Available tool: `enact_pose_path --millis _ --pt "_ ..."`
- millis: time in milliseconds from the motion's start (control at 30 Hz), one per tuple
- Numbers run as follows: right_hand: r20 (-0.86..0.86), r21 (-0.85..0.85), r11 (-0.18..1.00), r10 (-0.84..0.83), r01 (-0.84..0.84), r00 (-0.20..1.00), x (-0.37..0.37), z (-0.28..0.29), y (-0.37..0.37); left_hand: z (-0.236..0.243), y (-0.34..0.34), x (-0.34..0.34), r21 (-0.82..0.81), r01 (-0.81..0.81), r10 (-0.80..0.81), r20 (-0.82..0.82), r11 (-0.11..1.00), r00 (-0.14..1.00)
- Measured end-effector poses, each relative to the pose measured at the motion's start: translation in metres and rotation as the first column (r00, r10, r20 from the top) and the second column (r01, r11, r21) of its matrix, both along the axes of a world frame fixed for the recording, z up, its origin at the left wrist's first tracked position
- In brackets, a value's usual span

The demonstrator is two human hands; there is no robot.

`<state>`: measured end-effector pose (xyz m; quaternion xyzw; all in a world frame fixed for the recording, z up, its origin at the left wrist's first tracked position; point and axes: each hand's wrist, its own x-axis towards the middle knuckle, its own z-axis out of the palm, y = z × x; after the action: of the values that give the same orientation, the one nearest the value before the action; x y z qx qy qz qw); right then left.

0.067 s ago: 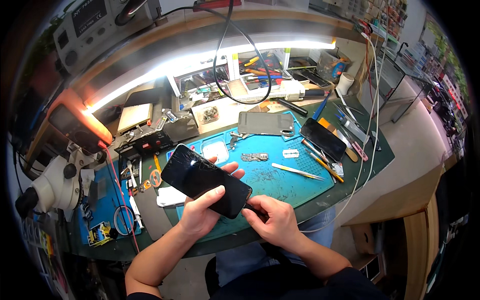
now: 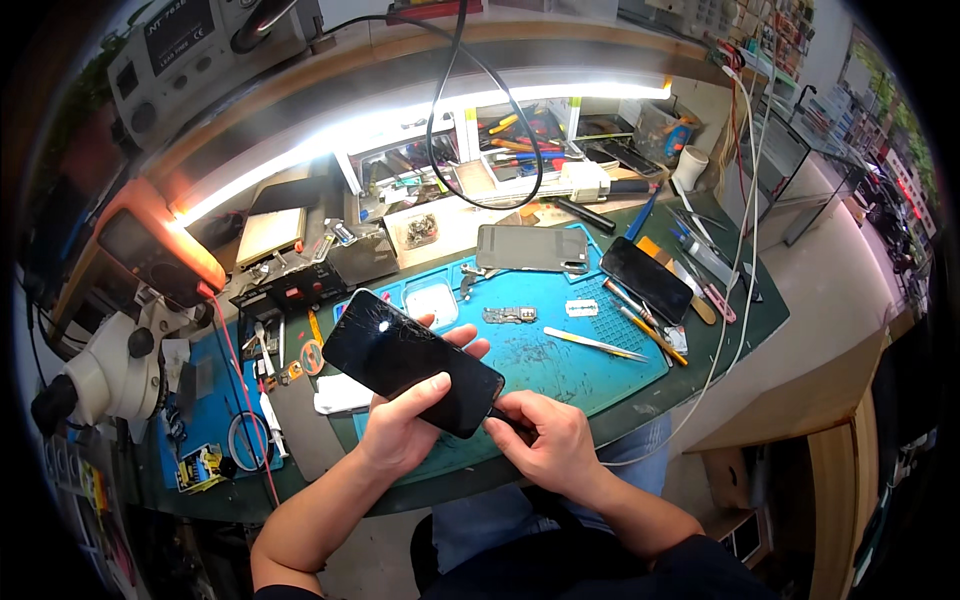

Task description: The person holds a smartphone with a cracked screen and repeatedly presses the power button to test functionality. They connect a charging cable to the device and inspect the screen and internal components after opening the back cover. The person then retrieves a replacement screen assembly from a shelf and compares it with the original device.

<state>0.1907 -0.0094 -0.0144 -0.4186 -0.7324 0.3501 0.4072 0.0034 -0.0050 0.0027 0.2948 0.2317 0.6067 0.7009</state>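
Note:
My left hand [image 2: 405,425] is closed round a black smartphone [image 2: 415,365], thumb across the front and fingertips showing past the far edge. Cracks run over the glass at its upper end, and a small white spot shines on the dark screen. At the phone's lower right end, my right hand [image 2: 545,435] pinches a dark cable plug [image 2: 507,420] against the edge. Whether the plug is fully seated cannot be made out. A pale cable [image 2: 655,448] runs from beside my right hand up to the right. Both hands are above the front of a blue work mat [image 2: 470,350].
On the mat lie a small circuit board [image 2: 510,314], a razor blade [image 2: 581,308], tweezers [image 2: 597,343] and a grey phone back [image 2: 532,247]. Another phone [image 2: 645,280] rests among tools at right. A microscope [image 2: 105,375] and an orange multimeter [image 2: 160,245] stand left.
A small white spot now shows on the phone's screen, where it was dark before. Neither hand has visibly moved.

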Motion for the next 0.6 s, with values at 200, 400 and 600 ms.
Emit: enact_pose_path --millis 200,400,600 --pt "-0.024 -0.012 1.000 -0.010 0.010 1.000 -0.001 0.002 -0.001 -0.003 0.000 0.000 -0.005 -0.026 0.026 0.011 1.000 1.000" --pt "0.002 0.013 1.000 -0.010 0.010 1.000 -0.001 0.001 -0.001 -0.011 0.000 0.000 0.014 -0.024 0.023 0.090 1.000 0.996" --pt "0.008 0.032 0.999 -0.008 0.008 1.000 -0.002 0.001 0.000 -0.011 0.000 -0.001 -0.004 -0.017 0.017 0.111 1.000 0.994"
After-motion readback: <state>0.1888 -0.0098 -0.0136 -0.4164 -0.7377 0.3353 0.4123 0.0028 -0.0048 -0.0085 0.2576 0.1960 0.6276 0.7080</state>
